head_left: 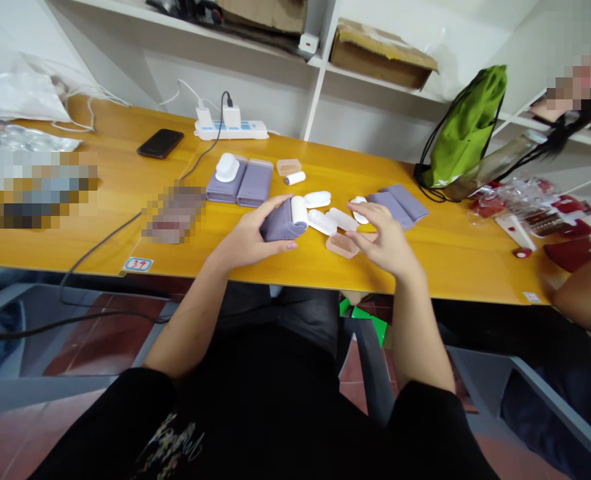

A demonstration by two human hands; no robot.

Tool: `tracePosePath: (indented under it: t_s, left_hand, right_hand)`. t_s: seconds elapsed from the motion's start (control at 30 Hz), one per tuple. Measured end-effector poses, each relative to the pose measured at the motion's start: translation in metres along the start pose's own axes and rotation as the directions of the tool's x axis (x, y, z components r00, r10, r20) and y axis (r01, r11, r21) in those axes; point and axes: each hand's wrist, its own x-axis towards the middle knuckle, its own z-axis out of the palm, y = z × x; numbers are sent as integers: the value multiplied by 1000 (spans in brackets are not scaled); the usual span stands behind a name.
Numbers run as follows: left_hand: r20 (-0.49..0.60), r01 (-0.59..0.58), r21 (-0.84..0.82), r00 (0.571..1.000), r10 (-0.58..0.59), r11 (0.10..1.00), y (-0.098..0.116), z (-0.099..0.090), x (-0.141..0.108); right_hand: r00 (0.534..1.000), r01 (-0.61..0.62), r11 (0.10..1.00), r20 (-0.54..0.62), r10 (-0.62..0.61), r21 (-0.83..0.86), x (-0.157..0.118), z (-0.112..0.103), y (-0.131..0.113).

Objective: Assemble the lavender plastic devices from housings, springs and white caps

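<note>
My left hand (255, 237) is wrapped round a purple case with a white roller (280, 221) at its end, held just above the table. To its right, my right hand (383, 241) has its fingers apart, with nothing seen between them. Close to those fingertips lies a small white part (359, 209); whether they touch it I cannot tell. Between the hands are an open white shell (322, 223), another white piece (318, 199) and a translucent peach cover (342, 245). Farther back sit a small white roller (295, 178) and a second peach cover (289, 167).
Two purple cases (254, 183) stand at the back, a white piece (227, 167) on one. Flat purple pieces (399, 205) lie right. A phone (160, 143), power strip (231, 130) and cable surround them. At right are a green bag (468, 127) and a person's arm (585, 287).
</note>
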Motion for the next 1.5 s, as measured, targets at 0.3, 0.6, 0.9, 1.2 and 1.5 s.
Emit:
tracePosePath:
  t_s: [0.3, 0.6, 0.9, 1.2, 1.5]
  left_hand:
    - [28, 168, 231, 983, -179, 958, 14, 7, 1]
    - [157, 153, 441, 957, -244, 884, 14, 0, 4]
    - [176, 151, 494, 947, -269, 856, 23, 3, 2]
    - [110, 153, 507, 965, -240, 848, 31, 18, -1]
    - [122, 119, 531, 969, -215, 839, 33, 29, -1]
  right_hand:
    - [939, -157, 950, 259, 228, -268, -20, 11, -4]
    - [951, -309, 912, 102, 292, 270, -22, 25, -13]
    - [771, -253, 452, -104, 628, 855, -15, 90, -22]
    - [702, -260, 285, -23, 712, 922, -17, 107, -32]
    - [838, -331, 501, 5, 546, 799, -17, 110, -45]
